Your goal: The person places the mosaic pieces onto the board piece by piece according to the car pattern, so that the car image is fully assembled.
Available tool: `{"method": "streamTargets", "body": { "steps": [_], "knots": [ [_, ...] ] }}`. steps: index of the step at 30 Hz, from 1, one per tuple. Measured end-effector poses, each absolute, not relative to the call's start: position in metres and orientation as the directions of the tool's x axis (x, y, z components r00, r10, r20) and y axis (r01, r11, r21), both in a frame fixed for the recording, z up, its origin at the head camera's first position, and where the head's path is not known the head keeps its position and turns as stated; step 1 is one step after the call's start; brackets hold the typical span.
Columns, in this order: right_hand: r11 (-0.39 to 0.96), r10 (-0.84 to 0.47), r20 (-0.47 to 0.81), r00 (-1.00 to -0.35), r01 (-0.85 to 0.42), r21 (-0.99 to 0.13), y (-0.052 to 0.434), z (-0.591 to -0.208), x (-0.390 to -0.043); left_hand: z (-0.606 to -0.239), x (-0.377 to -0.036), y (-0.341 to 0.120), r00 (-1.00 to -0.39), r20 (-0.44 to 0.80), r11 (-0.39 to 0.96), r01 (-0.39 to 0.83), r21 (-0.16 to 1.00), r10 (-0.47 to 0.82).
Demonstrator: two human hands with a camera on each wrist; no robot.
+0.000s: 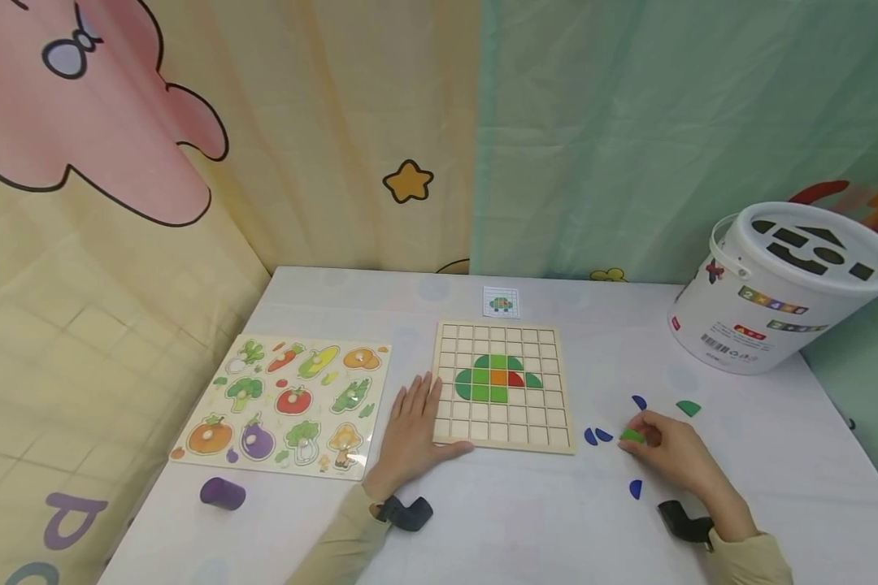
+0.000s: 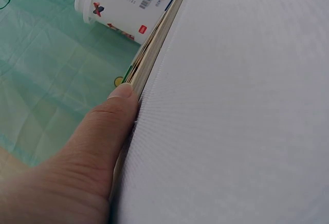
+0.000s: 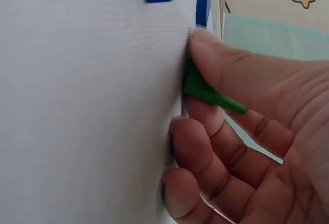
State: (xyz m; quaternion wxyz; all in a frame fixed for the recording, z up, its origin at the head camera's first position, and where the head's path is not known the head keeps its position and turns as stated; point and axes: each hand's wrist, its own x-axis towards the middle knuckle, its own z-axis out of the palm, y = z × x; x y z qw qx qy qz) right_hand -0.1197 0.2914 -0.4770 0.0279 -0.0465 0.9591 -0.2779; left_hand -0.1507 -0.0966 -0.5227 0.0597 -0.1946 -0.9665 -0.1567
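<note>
We see one white tabletop (image 1: 483, 520) carrying everything. At far right stands one white bucket (image 1: 775, 301) with shape slots in its lid. At left lies one vegetable puzzle board (image 1: 285, 402), and a purple cylinder (image 1: 222, 492) lies on its side near it. In the middle sits one wooden grid board (image 1: 505, 386) holding green, orange and red tiles; a small pattern card (image 1: 501, 302) lies beyond it. Our left hand (image 1: 412, 435) rests flat, fingers straight, against the board's left edge. Our right hand (image 1: 669, 455) has its grip closed, thumb and fingers pinching one green piece (image 1: 632, 436) lying flat on the tabletop right of the board, long axis running left to right. Four blue pieces (image 1: 598, 436) and one more green piece (image 1: 689, 408) lie scattered around it.
</note>
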Motion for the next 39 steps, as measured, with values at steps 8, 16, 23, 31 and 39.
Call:
{"method": "streamTargets", "body": {
  "steps": [8, 16, 23, 31, 39],
  "knots": [
    [0.860, -0.079, 0.018, -0.997, -0.077, -0.505, 0.287, -0.474, -0.121, -0.522, -0.150, -0.097, -0.914, 0.186, 0.870, 0.401, 0.286, 0.360],
    [0.820, -0.083, 0.094, -0.992, -0.121, -0.559, 0.262, -0.462, -0.132, -0.523, -0.151, -0.098, -0.908, 0.206, 0.864, 0.412, 0.291, 0.364],
    [0.807, -0.121, 0.095, -0.988, -0.153, -0.570, 0.229, -0.458, -0.146, -0.524, -0.151, -0.098, -0.902, 0.222, 0.861, 0.422, 0.283, 0.370],
    [0.795, -0.140, 0.067, -0.988, -0.152, -0.587, 0.197, -0.457, -0.163, -0.524, -0.151, -0.097, -0.908, 0.201, 0.868, 0.413, 0.274, 0.368],
    [0.816, -0.208, 0.100, -0.973, -0.229, -0.531, 0.178, -0.457, -0.177, -0.525, -0.151, -0.098, -0.910, 0.195, 0.868, 0.410, 0.281, 0.367]
  ]
}}
